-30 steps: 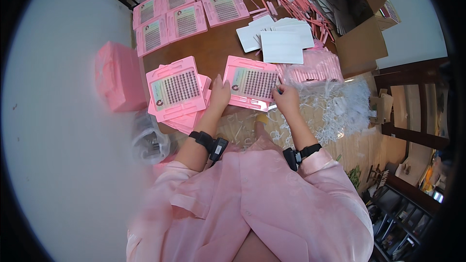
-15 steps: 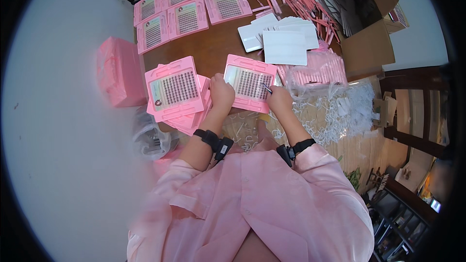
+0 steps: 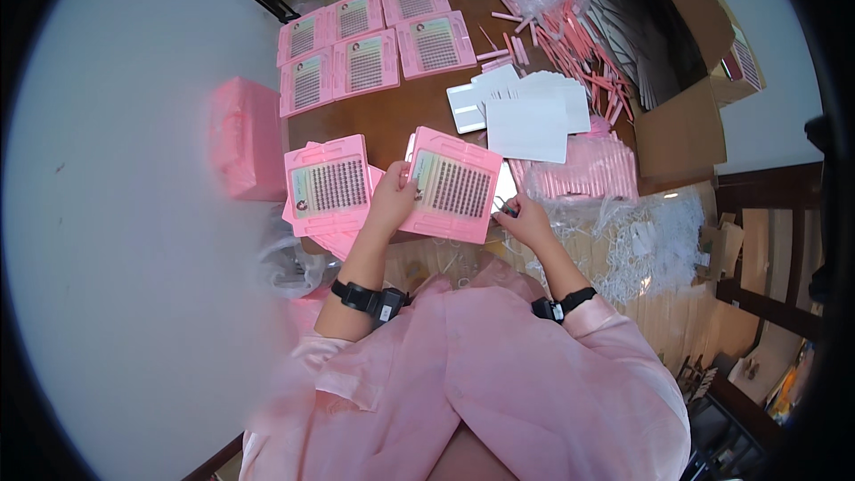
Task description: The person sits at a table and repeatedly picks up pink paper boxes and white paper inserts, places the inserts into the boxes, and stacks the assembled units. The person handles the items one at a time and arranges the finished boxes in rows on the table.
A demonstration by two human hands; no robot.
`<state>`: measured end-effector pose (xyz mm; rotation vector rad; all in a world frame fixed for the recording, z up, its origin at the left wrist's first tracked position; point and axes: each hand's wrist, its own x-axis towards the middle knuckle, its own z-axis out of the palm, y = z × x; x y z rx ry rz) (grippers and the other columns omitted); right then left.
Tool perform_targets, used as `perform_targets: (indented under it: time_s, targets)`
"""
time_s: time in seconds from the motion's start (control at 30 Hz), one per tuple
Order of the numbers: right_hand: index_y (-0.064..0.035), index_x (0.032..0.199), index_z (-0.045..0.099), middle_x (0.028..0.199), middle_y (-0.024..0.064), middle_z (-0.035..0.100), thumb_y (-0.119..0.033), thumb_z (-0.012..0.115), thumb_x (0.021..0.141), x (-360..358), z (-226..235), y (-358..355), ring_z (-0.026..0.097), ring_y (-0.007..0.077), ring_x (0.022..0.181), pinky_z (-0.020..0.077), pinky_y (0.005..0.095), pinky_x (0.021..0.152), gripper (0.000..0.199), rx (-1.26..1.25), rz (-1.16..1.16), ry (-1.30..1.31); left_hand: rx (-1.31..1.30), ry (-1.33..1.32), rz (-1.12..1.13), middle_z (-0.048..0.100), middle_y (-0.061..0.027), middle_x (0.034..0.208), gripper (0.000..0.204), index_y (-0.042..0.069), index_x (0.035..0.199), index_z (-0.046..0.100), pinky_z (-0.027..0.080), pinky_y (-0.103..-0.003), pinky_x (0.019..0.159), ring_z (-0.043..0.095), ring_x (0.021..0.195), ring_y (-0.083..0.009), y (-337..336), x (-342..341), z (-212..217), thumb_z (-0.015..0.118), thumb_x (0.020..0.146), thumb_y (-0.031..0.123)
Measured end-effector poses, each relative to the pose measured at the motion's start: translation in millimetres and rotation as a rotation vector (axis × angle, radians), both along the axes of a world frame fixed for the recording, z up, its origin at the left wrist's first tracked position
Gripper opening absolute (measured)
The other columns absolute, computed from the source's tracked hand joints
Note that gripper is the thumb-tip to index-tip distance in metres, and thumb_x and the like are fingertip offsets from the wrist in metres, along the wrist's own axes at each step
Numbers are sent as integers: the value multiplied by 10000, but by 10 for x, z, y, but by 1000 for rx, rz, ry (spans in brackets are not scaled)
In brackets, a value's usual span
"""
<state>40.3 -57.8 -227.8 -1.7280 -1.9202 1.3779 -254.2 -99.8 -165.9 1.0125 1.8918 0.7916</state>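
Left fingers (image 3: 396, 178) pinching pink tray (image 3: 456, 185); right fingers (image 3: 523, 206) curled, holding dark tool (image 3: 508, 208)

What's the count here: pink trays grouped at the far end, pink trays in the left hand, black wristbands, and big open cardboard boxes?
Far-end pink trays: 6
Pink tray in the left hand: 1, the held tray
Black wristbands: 2
Big open cardboard box: 1
Total: 10
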Motion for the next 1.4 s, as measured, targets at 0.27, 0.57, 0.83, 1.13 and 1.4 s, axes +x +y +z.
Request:
perform_targets:
  time_s: [0.27, 0.57, 0.83, 1.13, 1.4]
  targets:
    - [12, 1050, 654, 906, 57, 717, -156, 694, 945, 42, -153, 63, 677, 118, 842, 536, 280, 736, 202, -404, -68, 456, -17, -550, 55, 673, -28, 997, 309, -7, 1283, 584, 521, -257, 801, 630, 889, -97, -140, 137, 284, 590, 1006, 130]
    - [38, 1127, 632, 948, 90, 718, -162, 714, 916, -106, -140, -10, 694, 166, 868, 548, 300, 776, 302, -370, -109, 366, -56, -773, 69, 661, -59, 1115, 286, -20, 1251, 589, 551, -290, 854, 647, 973, -135, -106, 181, 148, 583, 1008, 132]
    - [-17, 1313, 594, 1030, 42, 716, -209, 717, 931, -49, -39, 71, 685, 127, 879, 541, 269, 744, 445, -543, -152, 537, -51, -931, 14, 677, -79, 1102, 299, -32, 1220, 615, 547, -302, 871, 654, 988, -156, -61, 90, 134, 627, 977, 142]
    - [4, 1418, 492, 1340, 231, 609, -340, 832, 789, -288, 288, -35, 624, 365, 1199, 516, 409, 970, 793, 396, -229, 10, 9, -779, -171, 680, -74, 1110, 281, -12, 1154, 662, 499, -320, 935, 639, 1018, -161, -20, 68, 22, 684, 912, 130]
    - [-182, 1508, 456, 1575, 193, 411, -323, 838, 776, -480, 1356, 535, 562, 372, 1305, 533, 418, 972, 838, 716, 109, -69, 183, -651, -266, 707, -70, 1082, 313, -45, 1151, 700, 485, -308, 939, 625, 1031, -129, 62, -151, 522, 679, 903, 145]
